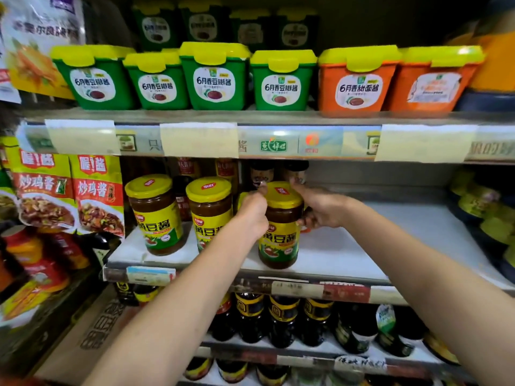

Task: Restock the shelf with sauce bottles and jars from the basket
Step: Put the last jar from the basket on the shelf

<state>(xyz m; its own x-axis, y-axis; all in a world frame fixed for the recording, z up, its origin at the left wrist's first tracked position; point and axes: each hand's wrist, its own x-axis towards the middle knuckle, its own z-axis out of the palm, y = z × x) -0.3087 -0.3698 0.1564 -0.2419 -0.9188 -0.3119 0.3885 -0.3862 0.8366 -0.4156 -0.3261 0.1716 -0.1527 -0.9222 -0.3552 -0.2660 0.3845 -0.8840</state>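
Observation:
A brown sauce jar (279, 235) with a yellow lid and a yellow-green label stands near the front edge of the white middle shelf (348, 254). My left hand (252, 213) grips its left shoulder, fingers curled round the glass. My right hand (320, 207) holds its right side just under the lid. Two matching jars, one at the left (154, 214) and one beside it (209, 210), stand in a row to the left of the held jar. The basket is out of sight.
Green tubs (214, 76) and orange tubs (359, 79) with yellow lids fill the upper shelf. Sauce pouches (69, 190) hang at the left. Dark bottles (281, 319) line the lower shelf. Small dark jars (262, 171) stand at the back of the middle shelf. Bare shelf extends to the right.

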